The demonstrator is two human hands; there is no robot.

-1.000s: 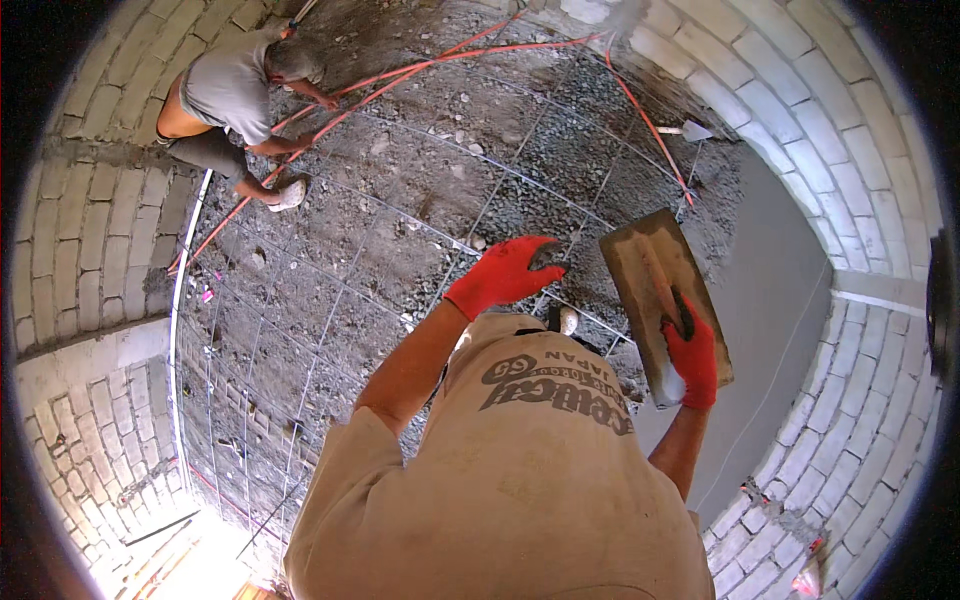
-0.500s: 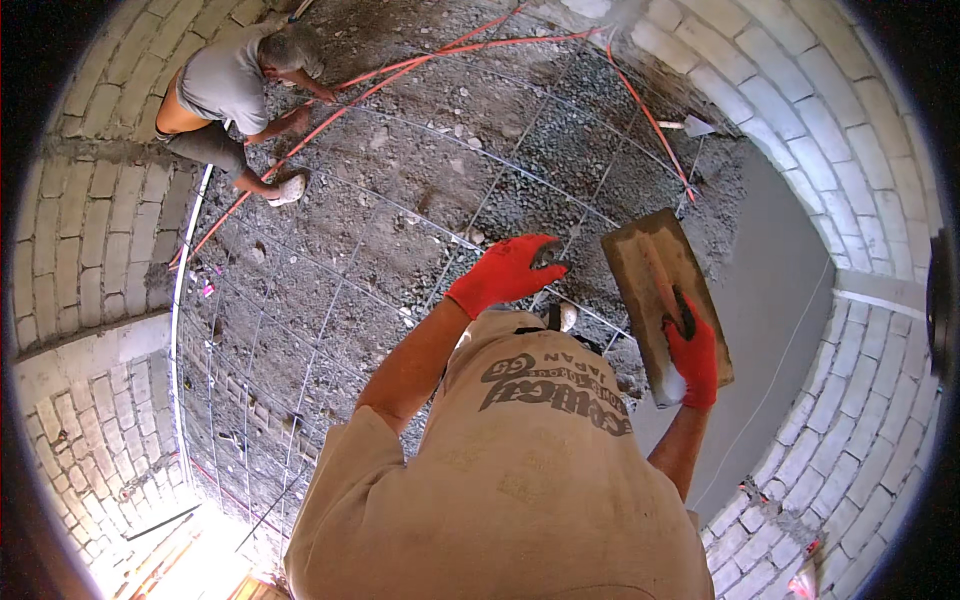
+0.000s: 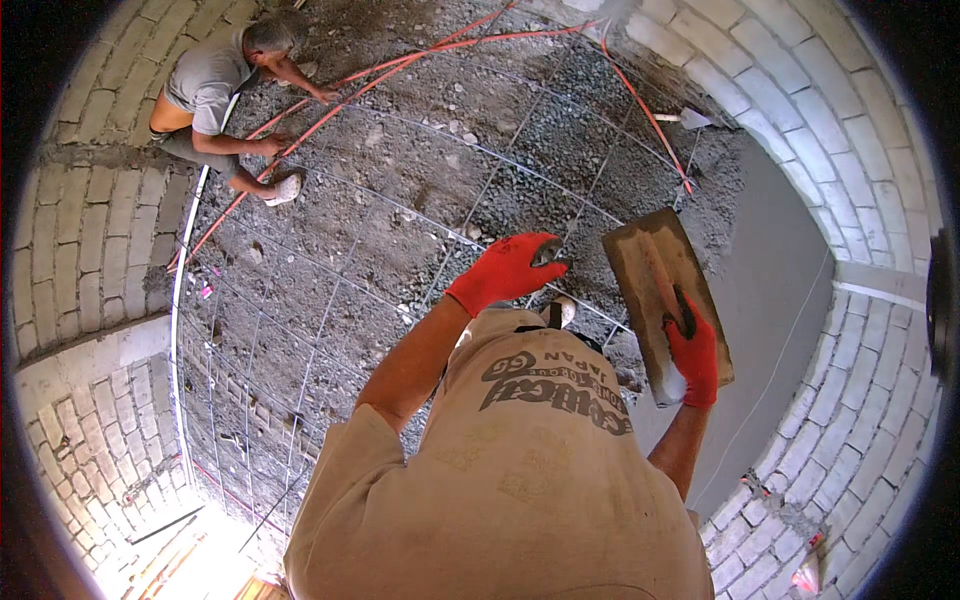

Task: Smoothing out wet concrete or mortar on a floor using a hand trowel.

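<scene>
My right hand [image 3: 693, 352], in a red glove with dark fingers, is closed around the handle of a large rectangular wooden float [image 3: 645, 262]. The float hangs tilted in front of me, its handle side toward me. Bare of any tool, my left hand [image 3: 505, 272] in a matching glove is raised before my chest. Its fingers are loosely curved, with a gap between thumb and fingertips. Beyond it lies gravelly ground [image 3: 400, 215] under a grid of thin metal bars. Right of the float is a smooth grey concrete surface [image 3: 772, 260].
At the far left a co-worker [image 3: 215, 95] crouches, arms reaching over orange hoses [image 3: 345, 103] on the ground. A pointed trowel [image 3: 692, 119] lies by the far right wall. Block walls [image 3: 830, 110] surround the area. A white pipe [image 3: 177, 330] runs along the left side.
The co-worker has shifted slightly, with head and arms in a new position near the hoses. My view has moved a little; my hands and the float stay nearly the same.
</scene>
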